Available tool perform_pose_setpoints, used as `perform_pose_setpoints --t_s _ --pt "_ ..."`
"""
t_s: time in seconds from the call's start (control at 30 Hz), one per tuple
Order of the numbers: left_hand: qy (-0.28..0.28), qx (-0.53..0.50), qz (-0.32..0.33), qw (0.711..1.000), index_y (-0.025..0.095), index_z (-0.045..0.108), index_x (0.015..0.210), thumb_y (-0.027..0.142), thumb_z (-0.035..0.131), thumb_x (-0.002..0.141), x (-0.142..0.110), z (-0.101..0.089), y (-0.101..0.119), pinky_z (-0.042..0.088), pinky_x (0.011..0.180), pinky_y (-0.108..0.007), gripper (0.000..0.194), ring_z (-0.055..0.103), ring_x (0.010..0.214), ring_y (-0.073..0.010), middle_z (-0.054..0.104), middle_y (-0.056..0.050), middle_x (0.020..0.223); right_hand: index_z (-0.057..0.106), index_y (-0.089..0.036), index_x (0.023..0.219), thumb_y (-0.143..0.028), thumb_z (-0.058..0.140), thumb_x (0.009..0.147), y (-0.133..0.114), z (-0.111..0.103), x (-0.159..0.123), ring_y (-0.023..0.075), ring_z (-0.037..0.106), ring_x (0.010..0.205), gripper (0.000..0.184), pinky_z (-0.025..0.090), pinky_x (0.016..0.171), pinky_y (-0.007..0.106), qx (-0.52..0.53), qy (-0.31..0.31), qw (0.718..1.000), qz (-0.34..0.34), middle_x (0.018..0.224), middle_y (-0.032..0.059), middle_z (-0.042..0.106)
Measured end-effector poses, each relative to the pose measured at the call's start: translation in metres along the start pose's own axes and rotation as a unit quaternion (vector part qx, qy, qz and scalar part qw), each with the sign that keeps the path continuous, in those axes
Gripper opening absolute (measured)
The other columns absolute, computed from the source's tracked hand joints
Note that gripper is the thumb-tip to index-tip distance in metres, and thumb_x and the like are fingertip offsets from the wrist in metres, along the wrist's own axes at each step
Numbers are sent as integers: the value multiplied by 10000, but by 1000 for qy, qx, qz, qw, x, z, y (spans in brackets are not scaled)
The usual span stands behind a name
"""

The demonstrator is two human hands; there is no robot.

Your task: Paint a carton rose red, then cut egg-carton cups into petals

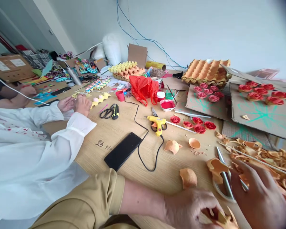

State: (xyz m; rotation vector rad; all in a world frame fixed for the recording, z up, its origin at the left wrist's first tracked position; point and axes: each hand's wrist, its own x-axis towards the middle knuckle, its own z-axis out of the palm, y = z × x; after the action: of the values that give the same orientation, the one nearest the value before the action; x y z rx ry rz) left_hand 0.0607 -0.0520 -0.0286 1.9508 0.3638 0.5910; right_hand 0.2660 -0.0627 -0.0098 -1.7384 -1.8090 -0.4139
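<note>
At the bottom edge, my left hand (193,205) is closed around an orange egg-carton piece (225,221) with jagged, pointed edges. My right hand (259,190) is spread open, palm down, over the pile of carton scraps. Just left of its fingers lies a pair of scissors (226,184), partly covered by a cut carton scrap (216,168). Whether the fingertips touch them, I cannot tell. A cut carton cup (188,178) rests beside my left wrist. Farther back are another cup (173,146) and a small round carton dish (194,143).
A yellow glue gun (157,124) with a black cord lies mid-table, near a black phone (122,151). Red paper roses (199,128) stand in front of cardboard sheets (252,117). Carton scraps (257,154) heap at right. At left, a co-worker's hands (82,105) handle something small.
</note>
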Motion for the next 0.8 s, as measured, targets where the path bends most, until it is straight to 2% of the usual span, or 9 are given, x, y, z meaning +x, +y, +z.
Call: perform_pose_setpoints --t_s 0.1,0.13,0.23,0.33,0.43,0.6,0.7,0.8 --pt "50 5 -15 999 150 568 856 255 713 762 0 0 6 528 734 -245 202 617 744 -141 646 -46 819 591 -245 1329 -377 477 995 -11 -14 10 338 649 1036 377 503 772 439 -6 8 999 36 1192 149 658" --pt "62 6 -7 998 155 564 852 242 708 760 -1 1 7 525 726 -250 192 612 736 -140 648 -44 815 600 -250 1315 -378 492 990 -14 -18 12 344 646 1059 365 495 763 434 -6 13 999 51 1194 157 663" --pt "105 13 39 994 166 536 825 252 713 751 -2 4 7 519 720 -265 211 604 739 -148 640 -47 806 596 -254 1301 -404 477 992 -14 -26 13 343 636 1100 363 478 719 418 -22 -24 996 85 1224 165 653" --pt "124 44 60 989 180 514 830 243 686 763 -3 2 9 519 751 -287 195 595 757 -158 631 -49 816 618 -241 1200 -445 473 972 -9 -29 1 300 674 887 338 451 597 375 -54 -75 992 89 1092 130 674" --pt "143 84 61 984 193 489 815 242 662 779 -1 -4 13 511 760 -293 183 584 751 -158 617 -38 797 629 -223 1078 -419 455 976 -4 -27 -17 222 651 710 282 404 521 315 -70 -131 985 93 963 93 669" --pt "205 91 88 971 186 504 823 285 595 851 0 -16 21 472 753 -294 137 547 731 -148 581 -18 773 605 -211 965 -404 510 949 -8 -19 -35 191 661 697 215 382 517 275 -67 -178 973 127 893 61 688" --pt "206 91 70 972 179 525 852 266 570 867 -2 -23 22 459 765 -301 100 535 752 -149 596 -28 814 590 -206 939 -375 477 975 -18 -20 -30 196 678 720 206 388 548 280 -93 -200 963 155 857 58 705" --pt "190 93 44 976 180 528 864 271 572 877 -3 -27 23 454 789 -314 101 539 785 -159 611 -36 836 589 -208 977 -493 462 980 -30 -23 -20 248 708 786 311 411 571 306 -117 -235 948 182 868 83 723"
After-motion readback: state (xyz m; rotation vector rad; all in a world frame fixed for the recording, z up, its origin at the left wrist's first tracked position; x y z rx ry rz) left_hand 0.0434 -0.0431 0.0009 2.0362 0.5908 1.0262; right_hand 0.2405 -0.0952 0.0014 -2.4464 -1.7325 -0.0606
